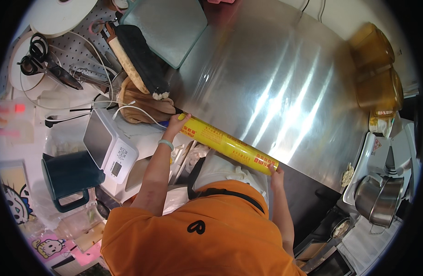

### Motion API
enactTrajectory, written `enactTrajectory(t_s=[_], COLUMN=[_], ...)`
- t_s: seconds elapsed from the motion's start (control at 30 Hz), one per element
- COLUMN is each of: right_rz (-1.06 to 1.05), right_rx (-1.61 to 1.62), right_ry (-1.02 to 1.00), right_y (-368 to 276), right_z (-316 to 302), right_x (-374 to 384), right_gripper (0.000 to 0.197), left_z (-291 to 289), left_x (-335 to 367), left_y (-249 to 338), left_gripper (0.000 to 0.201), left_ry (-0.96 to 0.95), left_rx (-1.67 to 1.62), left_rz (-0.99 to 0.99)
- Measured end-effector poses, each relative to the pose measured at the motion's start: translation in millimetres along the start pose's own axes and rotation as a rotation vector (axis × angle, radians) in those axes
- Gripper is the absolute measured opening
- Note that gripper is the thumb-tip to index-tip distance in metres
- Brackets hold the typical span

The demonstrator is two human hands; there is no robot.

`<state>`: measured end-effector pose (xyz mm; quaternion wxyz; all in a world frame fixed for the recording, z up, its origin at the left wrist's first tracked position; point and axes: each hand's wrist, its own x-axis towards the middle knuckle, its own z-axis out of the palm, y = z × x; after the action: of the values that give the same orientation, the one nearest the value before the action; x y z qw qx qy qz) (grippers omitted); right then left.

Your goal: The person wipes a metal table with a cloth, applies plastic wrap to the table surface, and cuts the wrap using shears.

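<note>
A long yellow roll of cling film (pixel 227 143) with red print lies across in front of my body, along the near edge of the steel worktop (pixel 257 78). My left hand (pixel 176 125) grips its left end, with a pale green band around the wrist. At the right end, which sits lower in the view, the fingers of my right hand (pixel 276 175) are closed around it. Both palms are mostly hidden from view.
Left of me are a white kitchen scale (pixel 111 146), a dark teal pitcher (pixel 72 178), and black scissors (pixel 48 64) against a pegboard. A grey-green board (pixel 170 25) lies on the worktop's far left. Amber containers (pixel 379 89) and a steel pot (pixel 378 198) stand to the right.
</note>
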<state>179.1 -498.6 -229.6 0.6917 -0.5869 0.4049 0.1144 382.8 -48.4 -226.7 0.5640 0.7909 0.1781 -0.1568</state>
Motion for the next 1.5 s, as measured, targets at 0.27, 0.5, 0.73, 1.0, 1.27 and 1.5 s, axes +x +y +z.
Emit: enactTrajectory(t_s=[0.27, 0.5, 0.73, 1.0, 1.27, 1.5], right_rz=[-0.111, -0.942, -0.954, -1.009, -0.606, -1.060], right_rx=[-0.553, -1.084, -1.426, -1.467, -1.495, -1.399], right_ry=[-0.017, 0.087, -0.001, 0.165, 0.413, 0.092], right_y=[-27.1, -163.9, -211.7, -311.0, -383.7, -348.7], right_z=[2.7, 39.9, 137.7, 201.3, 135.0, 263.1], right_x=[-6.6, 17.2, 145.1, 283.7, 356.7, 306.1], right_gripper=[0.027, 0.035, 0.075, 0.070, 0.079, 0.079], left_z=[3.5, 8.0, 7.1, 6.0, 7.0, 7.3], left_x=[1.1, 12.9, 8.0, 9.7, 5.8, 0.9], left_y=[-26.4, -29.8, -29.9, -46.6, -43.7, -24.4], left_gripper=[0.034, 0.035, 0.036, 0.033, 0.020, 0.017], left_ry=[-0.015, 0.006, 0.000, -0.017, -0.019, -0.063], left_rx=[-0.071, -0.001, 0.048, 0.115, 0.136, 0.146], left_rz=[0.046, 0.047, 0.039, -0.058, -0.045, -0.129])
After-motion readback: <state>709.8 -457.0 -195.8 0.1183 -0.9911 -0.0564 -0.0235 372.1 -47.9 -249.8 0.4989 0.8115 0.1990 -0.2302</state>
